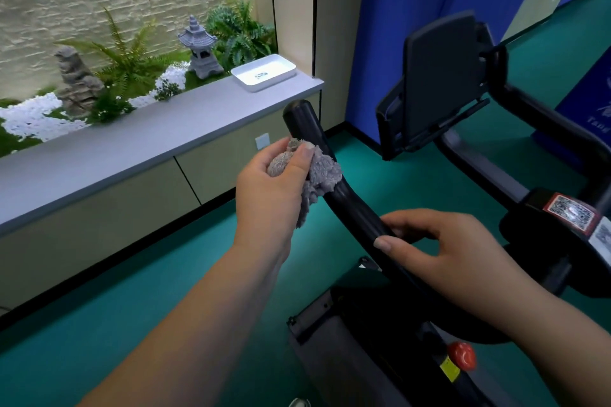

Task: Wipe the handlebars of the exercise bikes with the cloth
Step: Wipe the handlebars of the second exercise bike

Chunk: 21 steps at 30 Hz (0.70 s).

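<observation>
Grey cloth (317,172) bunched in my left hand (271,185), pressed against the handlebar (350,205), mid-wipe. Right hand (443,248) curls round the bar below, probably steadying it. Next I'd stroke up to the tip.

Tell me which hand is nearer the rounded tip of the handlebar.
Left. The left hand holds the cloth against the handlebar just below its tip; the right hand grips farther down.
</observation>
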Tool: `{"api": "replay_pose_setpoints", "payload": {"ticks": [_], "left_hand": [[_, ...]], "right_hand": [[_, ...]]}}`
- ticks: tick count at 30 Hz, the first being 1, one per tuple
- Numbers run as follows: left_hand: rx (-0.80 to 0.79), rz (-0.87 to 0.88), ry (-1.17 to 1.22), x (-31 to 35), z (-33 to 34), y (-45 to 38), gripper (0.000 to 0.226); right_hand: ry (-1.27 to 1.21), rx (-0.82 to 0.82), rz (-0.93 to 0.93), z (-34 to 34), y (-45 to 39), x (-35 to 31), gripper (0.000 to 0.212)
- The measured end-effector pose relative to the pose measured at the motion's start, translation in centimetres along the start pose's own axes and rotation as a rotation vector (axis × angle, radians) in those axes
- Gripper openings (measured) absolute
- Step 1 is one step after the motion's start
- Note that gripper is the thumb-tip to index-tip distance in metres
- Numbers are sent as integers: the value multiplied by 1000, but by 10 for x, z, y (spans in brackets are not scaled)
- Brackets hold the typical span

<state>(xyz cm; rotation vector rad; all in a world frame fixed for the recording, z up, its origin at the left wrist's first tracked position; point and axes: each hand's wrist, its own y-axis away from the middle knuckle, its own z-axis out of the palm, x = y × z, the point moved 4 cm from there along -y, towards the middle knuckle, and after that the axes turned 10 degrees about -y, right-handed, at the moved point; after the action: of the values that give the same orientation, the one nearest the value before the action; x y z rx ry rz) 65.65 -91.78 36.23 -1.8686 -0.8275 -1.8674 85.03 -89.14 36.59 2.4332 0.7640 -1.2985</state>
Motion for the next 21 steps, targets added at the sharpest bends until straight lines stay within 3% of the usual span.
{"api": "replay_pose_setpoints", "payload": {"ticks": [3,8,11,14,21], "left_hand": [[-1,7,-38,2,-3,-1,13],[-52,61,-225,-6,-8,14,35],[5,103,-163,6,-11,1,46],[48,142,-122,20,-11,-14,34],[-31,-3,-211,-24,2,20,42]], "right_hand": [[-1,15,-17,1,0,1,14],[12,8,-26,1,-1,2,16],[9,-9,-29,1,-2,1,13],[15,-11,-26,0,-2,1,12],[4,-19,-45,0,-2,2,13]]}}
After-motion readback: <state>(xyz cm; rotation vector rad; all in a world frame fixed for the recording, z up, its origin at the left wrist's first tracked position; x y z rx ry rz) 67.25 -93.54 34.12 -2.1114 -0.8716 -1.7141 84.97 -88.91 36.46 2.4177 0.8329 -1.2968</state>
